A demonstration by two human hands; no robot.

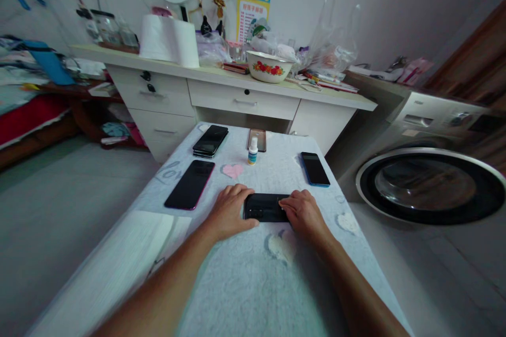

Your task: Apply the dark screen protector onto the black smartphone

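A black smartphone (265, 207) lies crosswise on the cloth-covered table, its back with the camera lenses facing up. My left hand (230, 212) holds its left end, fingers at the far edge and thumb at the near edge. On the right part of the phone's back, my right hand (304, 213) presses with fingers bunched together; whatever they pinch, if anything, is hidden. Beyond the phone stands a small white spray bottle (252, 151) with a blue and yellow label. Behind that bottle is a brown-rimmed phone case (259, 139).
A large dark phone (190, 185) lies to the left, with a stack of phones (211, 140) behind it. Another phone (315, 169) with a blue edge is at the right. A white desk (245, 96) bounds the far side; a washing machine (427, 131) stands at the right.
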